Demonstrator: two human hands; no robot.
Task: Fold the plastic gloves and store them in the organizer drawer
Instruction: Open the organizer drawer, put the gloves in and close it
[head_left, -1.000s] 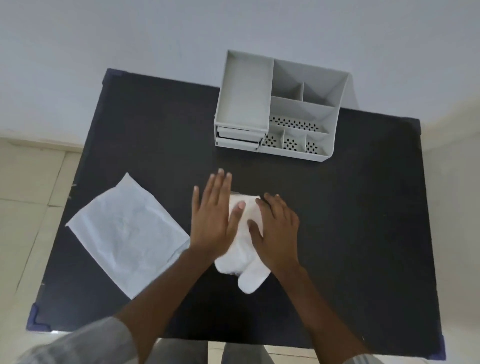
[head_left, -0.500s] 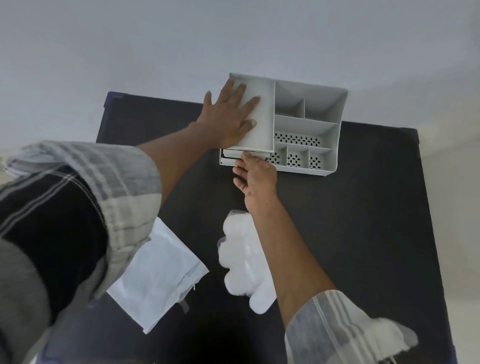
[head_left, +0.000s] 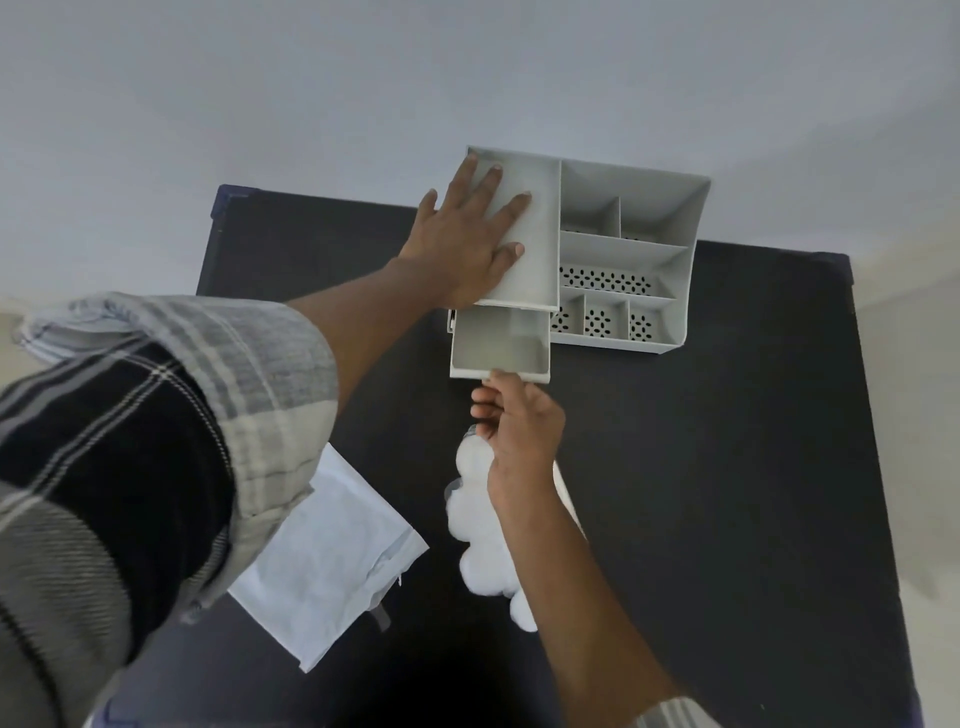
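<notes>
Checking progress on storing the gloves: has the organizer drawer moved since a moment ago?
Yes. The drawer has slid out of the organizer toward the person, pulled by the right hand.

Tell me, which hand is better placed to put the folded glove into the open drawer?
The right hand: it pinches the drawer front, and the folded glove lies just under its wrist. The left hand is flat on the organizer, steadying it.
</notes>
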